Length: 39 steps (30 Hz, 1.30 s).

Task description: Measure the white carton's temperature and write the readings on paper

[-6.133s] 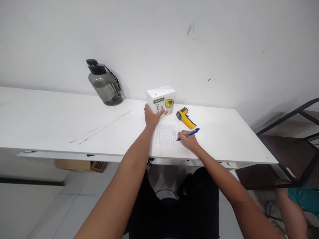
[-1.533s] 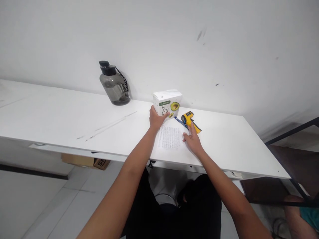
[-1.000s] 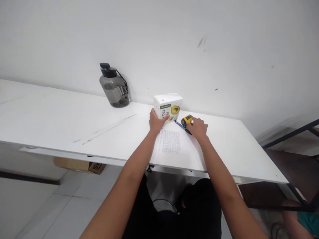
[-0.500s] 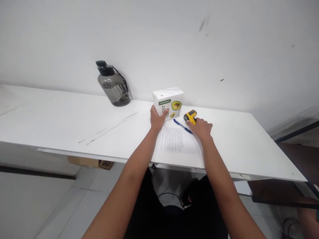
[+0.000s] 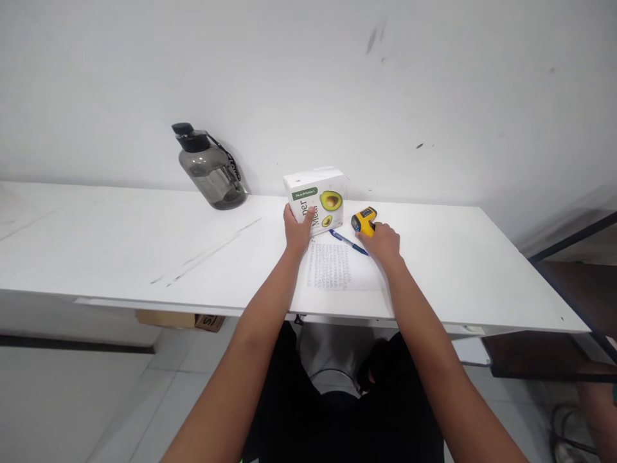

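Note:
My left hand [image 5: 297, 233] is closed around the lower left of a white carton [image 5: 332, 218] printed with avocados and a green label. The carton stands upright on the white table, its thumb-side front partly covered. To its right, my right hand [image 5: 383, 243] grips a yellow and black infrared thermometer [image 5: 367, 224] by its handle, with its front end facing left toward the carton. Between the hands lies a blue pen [image 5: 348, 242], slanting across the top of a sheet of paper [image 5: 332, 267] filled with handwritten lines. My right wrist passes over the paper's right edge.
A grey see-through water bottle [image 5: 209, 170] with a black lid stands at the back left by the wall. The white table [image 5: 120, 244] runs along the wall. Below it is a cardboard box [image 5: 180, 319]. A dark metal frame [image 5: 573, 235] stands at the right.
The view has shifted slightly. The carton has moved a little left, away from the pen, and the thermometer has turned slightly in my right hand. Both hands keep their hold.

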Each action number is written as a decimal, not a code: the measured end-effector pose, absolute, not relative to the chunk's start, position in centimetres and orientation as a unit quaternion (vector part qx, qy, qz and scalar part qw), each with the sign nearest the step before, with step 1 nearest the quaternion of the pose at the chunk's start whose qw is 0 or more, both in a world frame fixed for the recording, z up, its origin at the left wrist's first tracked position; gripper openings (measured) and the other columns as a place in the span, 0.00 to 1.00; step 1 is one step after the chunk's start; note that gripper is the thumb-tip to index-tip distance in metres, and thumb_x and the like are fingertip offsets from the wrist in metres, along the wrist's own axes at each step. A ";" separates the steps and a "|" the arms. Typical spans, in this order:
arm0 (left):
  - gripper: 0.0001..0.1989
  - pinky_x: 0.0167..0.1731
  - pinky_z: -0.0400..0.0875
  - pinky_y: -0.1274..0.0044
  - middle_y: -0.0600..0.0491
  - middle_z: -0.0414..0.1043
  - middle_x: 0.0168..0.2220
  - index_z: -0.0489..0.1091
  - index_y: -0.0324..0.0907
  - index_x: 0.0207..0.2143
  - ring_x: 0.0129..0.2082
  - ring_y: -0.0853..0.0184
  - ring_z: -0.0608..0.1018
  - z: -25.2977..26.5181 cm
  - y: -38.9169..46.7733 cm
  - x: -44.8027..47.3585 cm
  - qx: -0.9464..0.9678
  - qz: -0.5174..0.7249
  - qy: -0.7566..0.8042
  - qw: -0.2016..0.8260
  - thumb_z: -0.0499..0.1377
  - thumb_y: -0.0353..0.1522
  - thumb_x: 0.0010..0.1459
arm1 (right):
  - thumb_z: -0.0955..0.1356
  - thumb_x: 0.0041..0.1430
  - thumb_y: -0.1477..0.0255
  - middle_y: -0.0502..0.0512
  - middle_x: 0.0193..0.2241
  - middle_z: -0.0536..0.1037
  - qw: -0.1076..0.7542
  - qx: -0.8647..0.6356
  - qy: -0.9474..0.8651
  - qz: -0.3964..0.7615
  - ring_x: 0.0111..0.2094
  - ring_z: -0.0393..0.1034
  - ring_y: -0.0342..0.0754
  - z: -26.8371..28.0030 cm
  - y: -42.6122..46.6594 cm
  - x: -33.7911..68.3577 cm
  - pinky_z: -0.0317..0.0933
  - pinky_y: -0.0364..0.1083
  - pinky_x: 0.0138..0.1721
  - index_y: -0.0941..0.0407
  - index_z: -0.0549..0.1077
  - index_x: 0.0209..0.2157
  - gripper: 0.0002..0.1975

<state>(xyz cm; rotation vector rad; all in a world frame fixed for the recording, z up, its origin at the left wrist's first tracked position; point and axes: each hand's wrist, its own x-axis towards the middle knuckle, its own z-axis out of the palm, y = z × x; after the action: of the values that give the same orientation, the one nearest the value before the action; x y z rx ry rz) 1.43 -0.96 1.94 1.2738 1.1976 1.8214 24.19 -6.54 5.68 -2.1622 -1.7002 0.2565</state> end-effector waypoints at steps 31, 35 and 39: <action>0.34 0.53 0.75 0.61 0.46 0.75 0.51 0.68 0.46 0.55 0.51 0.55 0.79 4.5 -3.1 1.7 0.512 0.709 0.428 0.227 0.69 0.51 0.51 | 0.71 0.52 0.58 0.54 0.36 0.84 0.516 -0.519 -0.671 0.124 0.36 0.79 0.56 5.7 -9.5 20.5 0.71 0.52 0.39 0.52 0.76 0.47 0.21; 0.37 0.57 0.73 0.60 0.46 0.74 0.54 0.67 0.47 0.58 0.56 0.54 0.77 4.3 -3.1 1.6 0.508 0.715 0.430 0.214 0.70 0.51 0.50 | 0.71 0.52 0.60 0.53 0.36 0.84 0.490 -0.543 -0.672 0.116 0.36 0.79 0.56 5.9 -9.7 20.5 0.71 0.51 0.38 0.51 0.76 0.47 0.20; 0.37 0.57 0.73 0.60 0.46 0.74 0.54 0.67 0.47 0.58 0.56 0.55 0.77 4.1 -3.1 1.6 0.505 0.709 0.439 0.222 0.70 0.50 0.50 | 0.71 0.52 0.62 0.53 0.37 0.84 0.463 -0.565 -0.673 0.121 0.38 0.79 0.56 6.3 -9.9 20.3 0.71 0.52 0.40 0.50 0.76 0.48 0.20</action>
<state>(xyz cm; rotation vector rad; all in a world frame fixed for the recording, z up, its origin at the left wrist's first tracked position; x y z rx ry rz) 1.61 -3.12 4.13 1.3940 1.2137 1.9600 20.35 -9.94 6.33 -1.3882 -1.6533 0.2971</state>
